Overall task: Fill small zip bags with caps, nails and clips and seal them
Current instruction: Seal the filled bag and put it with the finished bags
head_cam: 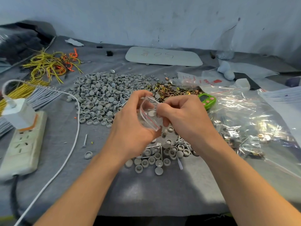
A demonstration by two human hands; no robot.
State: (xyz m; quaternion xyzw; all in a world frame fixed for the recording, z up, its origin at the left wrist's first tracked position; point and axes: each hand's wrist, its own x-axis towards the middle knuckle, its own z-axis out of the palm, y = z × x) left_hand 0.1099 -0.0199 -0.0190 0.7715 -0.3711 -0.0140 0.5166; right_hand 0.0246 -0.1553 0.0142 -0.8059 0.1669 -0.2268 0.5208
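Note:
A small clear zip bag (149, 114) with a red seal line is held above the table between both hands. My left hand (132, 126) cups and grips it from the left. My right hand (182, 115) pinches a grey cap (152, 113) at the bag's mouth. A big heap of grey caps (101, 95) lies behind the hands and a smaller heap of caps with nails (162, 154) lies under them. Brass clips (169, 91) are piled at the back right of the hands. A single nail (84, 141) lies loose at the left.
A power strip (21, 144) with a white charger and cable (71, 144) sits at the left. Yellow and orange wires (52, 64) lie at the back left. Large clear plastic bags (247, 121) with filled small bags cover the right. A green timer (207, 100) and a white board (162, 56) lie behind.

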